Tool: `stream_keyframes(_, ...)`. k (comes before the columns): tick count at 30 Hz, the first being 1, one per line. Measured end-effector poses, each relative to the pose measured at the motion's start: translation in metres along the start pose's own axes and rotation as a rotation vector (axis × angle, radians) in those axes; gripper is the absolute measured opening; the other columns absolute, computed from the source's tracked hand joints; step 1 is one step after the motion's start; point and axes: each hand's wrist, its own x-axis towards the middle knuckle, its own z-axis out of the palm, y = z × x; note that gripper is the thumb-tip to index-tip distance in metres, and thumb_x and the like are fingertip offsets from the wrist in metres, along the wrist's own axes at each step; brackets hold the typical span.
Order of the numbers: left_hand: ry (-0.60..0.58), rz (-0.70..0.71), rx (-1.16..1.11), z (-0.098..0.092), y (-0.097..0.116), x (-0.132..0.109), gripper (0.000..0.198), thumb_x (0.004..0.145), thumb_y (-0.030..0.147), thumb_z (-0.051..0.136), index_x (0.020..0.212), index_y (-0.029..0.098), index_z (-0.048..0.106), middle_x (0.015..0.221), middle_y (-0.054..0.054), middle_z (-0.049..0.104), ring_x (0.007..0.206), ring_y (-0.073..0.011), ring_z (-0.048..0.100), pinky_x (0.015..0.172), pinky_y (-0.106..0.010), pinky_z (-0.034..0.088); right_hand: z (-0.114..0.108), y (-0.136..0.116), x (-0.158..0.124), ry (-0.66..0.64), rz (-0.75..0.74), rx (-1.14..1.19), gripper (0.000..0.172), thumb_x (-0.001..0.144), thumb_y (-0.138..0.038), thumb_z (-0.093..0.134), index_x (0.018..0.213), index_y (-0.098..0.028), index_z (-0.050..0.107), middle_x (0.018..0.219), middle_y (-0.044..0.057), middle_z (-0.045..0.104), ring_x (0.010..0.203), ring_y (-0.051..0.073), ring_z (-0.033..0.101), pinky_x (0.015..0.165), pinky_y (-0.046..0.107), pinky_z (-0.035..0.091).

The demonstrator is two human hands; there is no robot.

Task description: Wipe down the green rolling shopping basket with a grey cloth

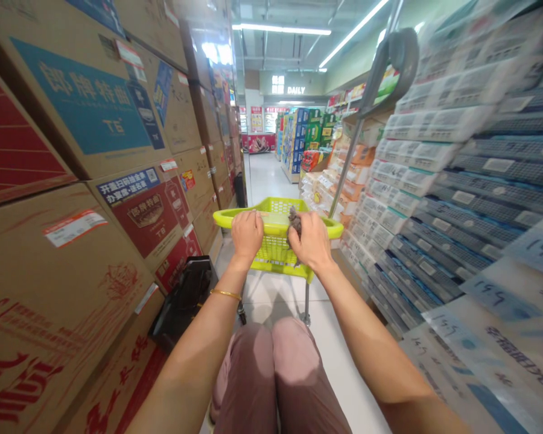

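Observation:
A yellow-green shopping cart (276, 248) stands before my knees, with its rounded handle (276, 225) toward me. My left hand (247, 232) is closed around the left part of the handle, knuckles up. On the right part, my right hand (315, 239) is closed around the same handle. A crumpled dark grey thing (294, 223), perhaps a cloth or a hair band, shows beside the right thumb; its kind is unclear. It hangs partly below the handle. Both palms are hidden.
Stacked cardboard cartons (149, 217) line the left side, with a black bin-like object (185, 301) at their foot. Packs of tissue paper (402, 163) rise on the right, beside a slanting metal pole (347, 160). A pale floor aisle (263, 178) runs ahead toward shelves (294, 141).

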Motion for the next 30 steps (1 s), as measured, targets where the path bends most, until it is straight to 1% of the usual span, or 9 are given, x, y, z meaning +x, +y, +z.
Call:
stream_keyframes(3,0.029,0.012,-0.054,-0.009,0.016,-0.001,0.030,0.093,0.027,0.036,0.090,0.015,0.064,0.106,-0.011,0.066,0.101,-0.0227,0.058,0.090,-0.037,0.040,-0.009,0.005,-0.004,-0.084,-0.140,0.067,0.046,0.081,-0.025,0.048,0.124,-0.009,0.046,0.122,0.018,0.048,0.111,0.028,0.047,0.092,0.042,0.041)
stream_keyframes(5,0.003,0.081,-0.124,-0.011,0.028,-0.001,0.030,0.093,0.026,0.036,0.093,0.015,0.064,0.105,-0.011,0.067,0.102,-0.0215,0.058,0.092,-0.037,0.041,-0.013,0.008,-0.002,-0.105,-0.181,0.117,0.045,0.083,-0.024,0.046,0.126,-0.010,0.044,0.123,0.017,0.048,0.114,0.026,0.046,0.095,0.041,0.041)
stream_keyframes(9,-0.061,0.117,-0.218,0.000,0.044,-0.002,0.031,0.093,0.025,0.034,0.092,0.016,0.064,0.099,-0.010,0.069,0.095,-0.0199,0.061,0.090,-0.036,0.044,-0.012,0.002,0.007,-0.003,-0.084,0.128,0.043,0.088,-0.031,0.043,0.128,-0.014,0.044,0.113,0.014,0.056,0.107,0.025,0.051,0.090,0.039,0.044)
stream_keyframes(13,-0.069,0.103,-0.212,0.013,0.040,-0.006,0.030,0.093,0.024,0.035,0.096,0.015,0.064,0.100,-0.010,0.069,0.097,-0.0209,0.062,0.091,-0.038,0.044,-0.004,-0.012,0.011,0.052,-0.031,0.004,0.038,0.089,-0.037,0.041,0.118,-0.016,0.055,0.114,0.015,0.055,0.105,0.026,0.052,0.088,0.040,0.044)
stream_keyframes(17,-0.060,0.130,-0.196,0.016,0.031,-0.008,0.031,0.093,0.025,0.035,0.098,0.014,0.064,0.103,-0.010,0.069,0.100,-0.0210,0.062,0.092,-0.037,0.043,0.001,-0.014,0.009,-0.027,-0.067,-0.066,0.038,0.091,-0.042,0.040,0.114,-0.016,0.056,0.117,0.014,0.056,0.100,0.024,0.055,0.082,0.036,0.045)
stream_keyframes(20,-0.046,0.130,-0.173,0.017,0.029,-0.008,0.033,0.095,0.026,0.033,0.096,0.014,0.064,0.101,-0.010,0.070,0.098,-0.0210,0.062,0.090,-0.037,0.044,0.000,-0.006,0.006,-0.077,-0.167,-0.121,0.036,0.091,-0.041,0.041,0.114,-0.017,0.056,0.111,0.012,0.060,0.095,0.023,0.055,0.081,0.034,0.045)
stream_keyframes(24,-0.032,0.144,-0.173,0.017,0.029,-0.007,0.035,0.095,0.028,0.031,0.094,0.015,0.064,0.100,-0.009,0.070,0.097,-0.0209,0.062,0.089,-0.036,0.044,-0.011,0.013,-0.005,-0.080,-0.316,-0.204,0.033,0.091,-0.035,0.043,0.114,-0.016,0.056,0.113,0.013,0.058,0.099,0.023,0.051,0.084,0.036,0.043)
stream_keyframes(26,-0.021,0.137,-0.173,0.017,0.030,-0.007,0.035,0.095,0.028,0.032,0.094,0.015,0.064,0.099,-0.009,0.070,0.098,-0.0210,0.062,0.090,-0.036,0.043,-0.020,0.023,-0.014,-0.044,-0.310,-0.244,0.030,0.092,-0.033,0.042,0.111,-0.017,0.058,0.112,0.012,0.059,0.099,0.023,0.050,0.084,0.036,0.042)
stream_keyframes(30,-0.004,0.108,-0.188,0.018,0.034,-0.008,0.034,0.095,0.027,0.033,0.093,0.015,0.064,0.099,-0.010,0.070,0.098,-0.0211,0.062,0.091,-0.037,0.042,-0.033,0.039,-0.027,0.064,-0.179,-0.270,0.027,0.091,-0.030,0.042,0.103,-0.016,0.062,0.105,0.012,0.060,0.096,0.023,0.050,0.082,0.036,0.041)
